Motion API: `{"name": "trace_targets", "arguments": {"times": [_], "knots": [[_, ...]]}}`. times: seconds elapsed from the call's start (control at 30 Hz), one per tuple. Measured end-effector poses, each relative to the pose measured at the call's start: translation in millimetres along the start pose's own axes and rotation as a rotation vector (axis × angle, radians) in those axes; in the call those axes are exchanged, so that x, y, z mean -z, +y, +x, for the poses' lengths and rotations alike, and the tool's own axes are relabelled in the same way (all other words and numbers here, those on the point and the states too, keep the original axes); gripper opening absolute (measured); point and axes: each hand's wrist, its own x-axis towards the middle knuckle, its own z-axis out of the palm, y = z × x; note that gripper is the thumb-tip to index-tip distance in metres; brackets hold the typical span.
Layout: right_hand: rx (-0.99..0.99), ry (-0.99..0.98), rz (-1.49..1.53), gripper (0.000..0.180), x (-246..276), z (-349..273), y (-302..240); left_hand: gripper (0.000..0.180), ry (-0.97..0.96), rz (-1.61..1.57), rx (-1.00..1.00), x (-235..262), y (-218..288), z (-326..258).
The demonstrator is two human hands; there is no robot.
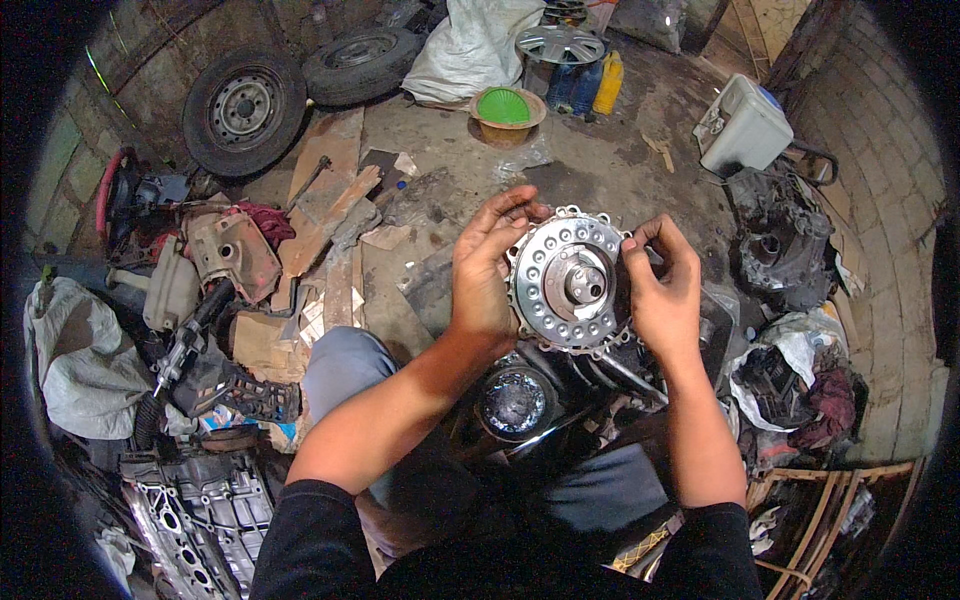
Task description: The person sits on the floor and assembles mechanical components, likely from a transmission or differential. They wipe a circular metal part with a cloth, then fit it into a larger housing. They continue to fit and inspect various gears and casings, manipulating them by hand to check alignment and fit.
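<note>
Between my hands is a round metal transmission part (541, 308), with a ring of round dimples, a hub in its middle and a scalloped outer edge. My left hand (482, 270) is curved against its left edge, fingers at the upper left and partly hidden. At its upper right edge, my right hand (665, 285) grips it with thumb and fingertips. Just below, between my knees, a dark housing with a round shiny opening (514, 402) and metal tubes beside it is partly covered by the part.
Two wheels (245, 112) lean at the far left, near a white sack (465, 50). A green bowl in a basin (503, 106) stands ahead. Greasy castings (782, 240) and an open bag of parts (775, 375) lie at right. An engine casting (200, 520) sits at lower left.
</note>
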Motion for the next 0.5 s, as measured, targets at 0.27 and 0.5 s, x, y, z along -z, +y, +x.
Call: {"name": "trace_targets", "arguments": {"times": [0.27, 0.5], "knots": [[-0.156, -0.133, 0.111, 0.01, 13.3, 1.4, 2.6, 0.042, 0.016, 0.075, -0.028, 3.2, -0.9, 1.2], [-0.197, -0.122, 0.305, 0.029, 16.7, -4.4, 0.6, 0.036, 0.044, 0.062, -0.024, 2.2, -3.9, 0.6]]}}
